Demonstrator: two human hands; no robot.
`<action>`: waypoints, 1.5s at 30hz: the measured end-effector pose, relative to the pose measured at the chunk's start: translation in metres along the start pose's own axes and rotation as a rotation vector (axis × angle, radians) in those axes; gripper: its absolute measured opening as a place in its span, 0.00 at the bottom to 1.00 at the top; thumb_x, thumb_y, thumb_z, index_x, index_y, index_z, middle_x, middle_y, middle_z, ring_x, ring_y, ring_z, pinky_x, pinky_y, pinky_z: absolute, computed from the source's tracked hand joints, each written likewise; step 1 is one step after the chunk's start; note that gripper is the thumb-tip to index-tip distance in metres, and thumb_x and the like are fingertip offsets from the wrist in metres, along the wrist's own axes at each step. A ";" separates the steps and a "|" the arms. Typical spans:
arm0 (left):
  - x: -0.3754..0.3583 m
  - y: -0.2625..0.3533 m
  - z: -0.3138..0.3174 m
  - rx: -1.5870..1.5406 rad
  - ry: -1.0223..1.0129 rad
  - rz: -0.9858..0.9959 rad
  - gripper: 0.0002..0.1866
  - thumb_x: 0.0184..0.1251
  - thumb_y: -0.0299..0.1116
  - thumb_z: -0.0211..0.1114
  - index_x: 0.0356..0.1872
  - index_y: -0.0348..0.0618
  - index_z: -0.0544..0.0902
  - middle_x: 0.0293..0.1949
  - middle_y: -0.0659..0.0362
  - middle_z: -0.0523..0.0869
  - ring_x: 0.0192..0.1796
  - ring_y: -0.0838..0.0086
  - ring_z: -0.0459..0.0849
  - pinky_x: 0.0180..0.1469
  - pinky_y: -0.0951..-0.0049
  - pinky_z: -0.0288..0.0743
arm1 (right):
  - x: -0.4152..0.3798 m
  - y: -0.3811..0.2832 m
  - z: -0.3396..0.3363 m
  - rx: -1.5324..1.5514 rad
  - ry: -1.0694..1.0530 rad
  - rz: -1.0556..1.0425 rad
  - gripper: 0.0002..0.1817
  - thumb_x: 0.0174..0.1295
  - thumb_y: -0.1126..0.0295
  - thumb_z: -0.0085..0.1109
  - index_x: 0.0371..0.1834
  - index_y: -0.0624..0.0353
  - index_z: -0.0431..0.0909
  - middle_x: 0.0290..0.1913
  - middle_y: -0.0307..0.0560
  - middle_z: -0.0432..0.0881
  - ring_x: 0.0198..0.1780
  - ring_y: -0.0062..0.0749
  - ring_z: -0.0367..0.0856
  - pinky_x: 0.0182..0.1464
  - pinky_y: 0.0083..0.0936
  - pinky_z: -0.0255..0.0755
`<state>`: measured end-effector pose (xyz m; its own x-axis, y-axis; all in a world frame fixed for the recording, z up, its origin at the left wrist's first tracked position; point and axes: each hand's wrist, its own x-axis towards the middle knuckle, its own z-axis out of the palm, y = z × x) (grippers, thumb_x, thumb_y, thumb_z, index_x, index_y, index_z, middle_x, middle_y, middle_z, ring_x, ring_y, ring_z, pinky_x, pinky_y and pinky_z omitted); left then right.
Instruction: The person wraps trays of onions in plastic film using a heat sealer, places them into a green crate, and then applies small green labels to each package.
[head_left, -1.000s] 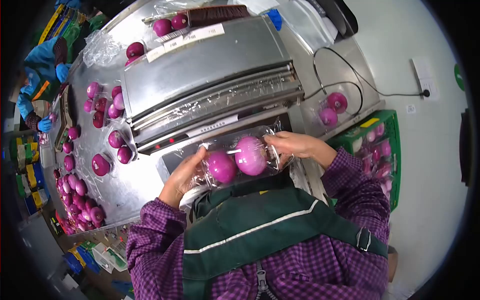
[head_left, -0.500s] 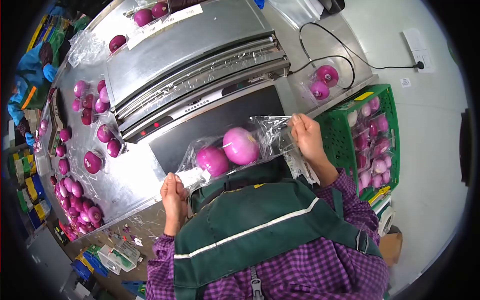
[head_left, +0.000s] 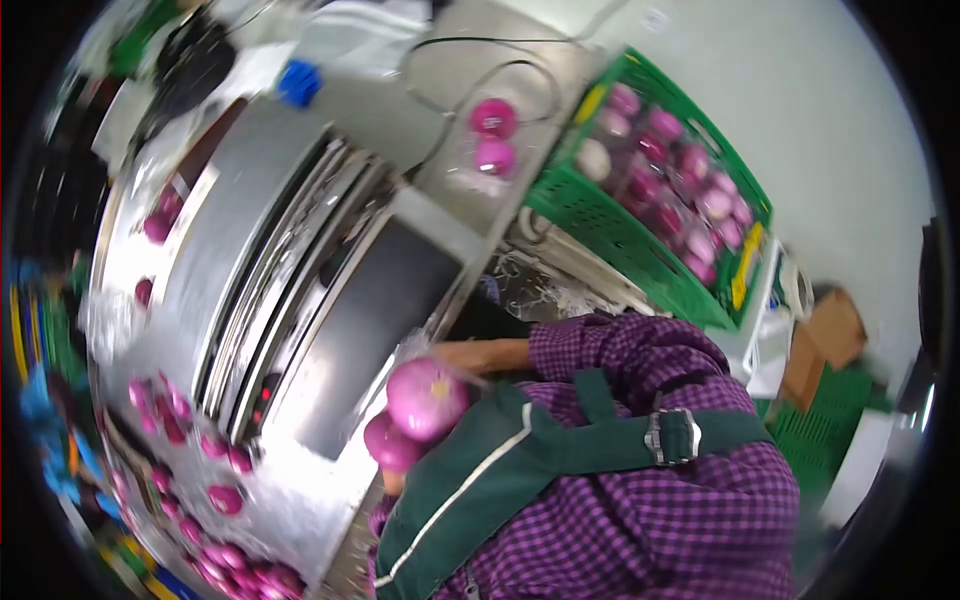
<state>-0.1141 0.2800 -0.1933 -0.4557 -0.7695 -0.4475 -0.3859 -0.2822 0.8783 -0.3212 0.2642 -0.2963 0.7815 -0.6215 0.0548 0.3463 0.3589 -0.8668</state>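
Two purple onions (head_left: pixel 425 400) in clear plastic film are held up close to my apron, at the front edge of the metal table. My right hand (head_left: pixel 470 354) is at the far end of this pack, closed on the film, its fingers mostly hidden behind the larger onion. Only a sliver of my left hand (head_left: pixel 393 482) shows below the smaller onion; it holds the near end, with its fingers out of sight. Beyond the pack lies the dark plate (head_left: pixel 385 300) of the wrapping machine (head_left: pixel 275 280).
A green crate (head_left: pixel 640 240) of wrapped onions stands at right, with a yellow strip on its edge. Another onion pack (head_left: pixel 493 138) lies beside a black cable. Loose onions (head_left: pixel 250 575) are heaped at lower left. A co-worker's blue sleeve (head_left: pixel 40 400) shows at far left.
My view and body have turned right, toward the green crate. The onion pack has come closer to my body, and my hands are now mostly hidden by it.
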 end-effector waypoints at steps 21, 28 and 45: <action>0.036 0.162 0.101 -0.708 -0.332 -0.313 0.38 0.65 0.64 0.46 0.66 0.44 0.62 0.63 0.53 0.69 0.64 0.60 0.69 0.67 0.56 0.61 | -0.144 -0.145 0.125 0.931 0.895 -0.774 0.28 0.69 0.58 0.48 0.68 0.59 0.60 0.64 0.46 0.68 0.64 0.29 0.67 0.64 0.24 0.60; 0.089 0.168 0.227 -0.558 -0.760 -0.012 0.40 0.62 0.61 0.56 0.68 0.47 0.58 0.66 0.56 0.64 0.64 0.62 0.68 0.64 0.58 0.67 | -0.215 -0.145 0.106 0.245 1.703 -0.961 0.28 0.72 0.55 0.41 0.69 0.61 0.56 0.65 0.44 0.66 0.66 0.29 0.62 0.66 0.28 0.57; 0.209 0.170 0.578 1.227 -0.826 1.342 0.57 0.35 0.61 0.73 0.67 0.41 0.60 0.69 0.49 0.60 0.70 0.54 0.57 0.68 0.44 0.49 | -0.564 -0.138 0.056 -0.434 2.538 0.687 0.30 0.66 0.49 0.42 0.65 0.57 0.64 0.51 0.68 0.76 0.52 0.61 0.75 0.55 0.46 0.67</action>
<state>-0.7382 0.4021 -0.2348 -0.9223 0.3864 0.0067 0.3752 0.8910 0.2555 -0.7811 0.6041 -0.1797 -0.9837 0.0989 -0.1504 0.1659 0.8223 -0.5444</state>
